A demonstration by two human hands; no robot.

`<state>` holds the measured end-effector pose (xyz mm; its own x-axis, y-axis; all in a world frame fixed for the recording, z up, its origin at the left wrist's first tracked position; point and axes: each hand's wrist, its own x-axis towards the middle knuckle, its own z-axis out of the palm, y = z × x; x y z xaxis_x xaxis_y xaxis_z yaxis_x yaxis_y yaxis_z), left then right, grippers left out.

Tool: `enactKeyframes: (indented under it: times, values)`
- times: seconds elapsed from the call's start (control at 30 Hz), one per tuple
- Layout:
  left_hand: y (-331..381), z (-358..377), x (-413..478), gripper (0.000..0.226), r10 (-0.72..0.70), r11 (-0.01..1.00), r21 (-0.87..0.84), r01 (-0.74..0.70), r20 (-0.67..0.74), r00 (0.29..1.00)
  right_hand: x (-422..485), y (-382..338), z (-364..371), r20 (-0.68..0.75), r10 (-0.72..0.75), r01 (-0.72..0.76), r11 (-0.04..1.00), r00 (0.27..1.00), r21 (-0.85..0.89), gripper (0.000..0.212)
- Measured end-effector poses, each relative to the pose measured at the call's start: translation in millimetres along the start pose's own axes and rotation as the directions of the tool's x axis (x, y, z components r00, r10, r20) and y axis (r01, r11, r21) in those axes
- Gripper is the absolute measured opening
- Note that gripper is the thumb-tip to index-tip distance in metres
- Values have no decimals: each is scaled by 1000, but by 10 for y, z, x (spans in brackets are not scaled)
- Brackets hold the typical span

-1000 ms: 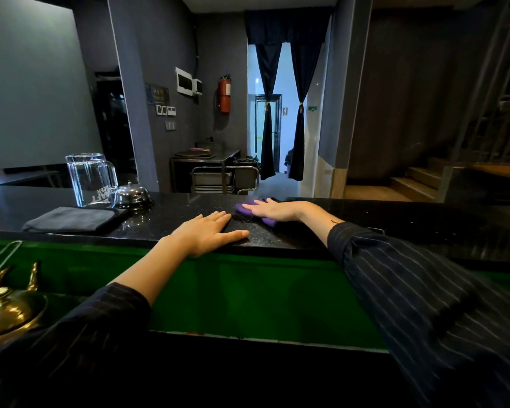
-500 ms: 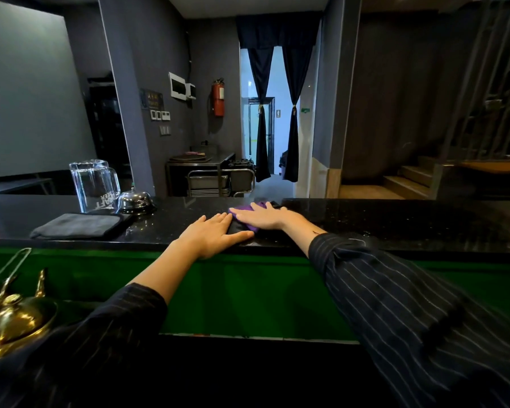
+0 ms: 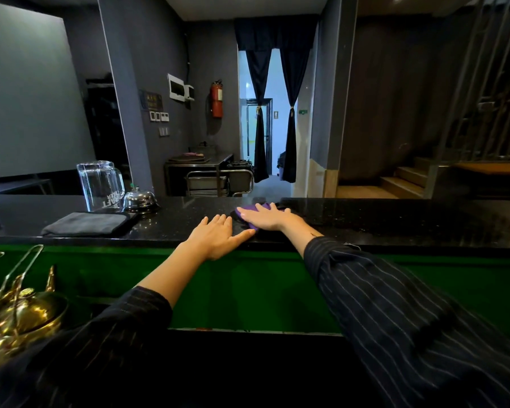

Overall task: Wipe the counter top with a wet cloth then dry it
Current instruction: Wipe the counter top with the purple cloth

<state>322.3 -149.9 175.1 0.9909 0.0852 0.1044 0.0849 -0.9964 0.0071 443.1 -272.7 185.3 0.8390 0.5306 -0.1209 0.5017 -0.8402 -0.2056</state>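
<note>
A folded grey cloth (image 3: 86, 223) lies at the left of the worktop (image 3: 395, 222), well apart from both hands. The left hand (image 3: 218, 240) rests flat at the near edge, fingers straight and together. Just beside it, the right hand (image 3: 267, 216) presses flat, fingers slightly spread, on the purple cloth (image 3: 245, 214) beneath its palm. The longest bare stretch runs rightward, so the right hand is better placed.

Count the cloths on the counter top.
2. A purple cloth lies under the right hand; a folded dark grey cloth lies further left, before the glass pitcher. More could be hidden off frame.
</note>
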Motion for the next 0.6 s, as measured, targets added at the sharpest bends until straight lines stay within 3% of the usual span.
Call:
enactKeyframes:
  times: [0.1,0.23,0.37,0.43,0.5,0.6]
  values:
    - [2,-20,-13,90,3,1000,-12,-3,9,1000,-321,-99,-22,35,-156,157,987,987,-20,53]
    - [65,-10,-82,82,14,1000,-9,-15,-37,999,-648,234,-51,-23,-186,186,983,982,4,48]
    - [320,68,-146,72,144,988,-33,-148,-106,984,-971,714,-168,-214,-101,157,952,972,262,49]
    - [435,87,-110,74,187,981,-29,-190,-86,979,-981,899,-220,-190,-30,87,949,981,302,56]
    - [478,84,-63,75,189,981,-35,-191,-57,980,-882,1019,-215,-97,79,-57,976,992,213,53]
    - [484,87,-28,76,175,983,-40,-177,-44,984,-692,1018,-185,-80,214,-211,976,974,50,60]
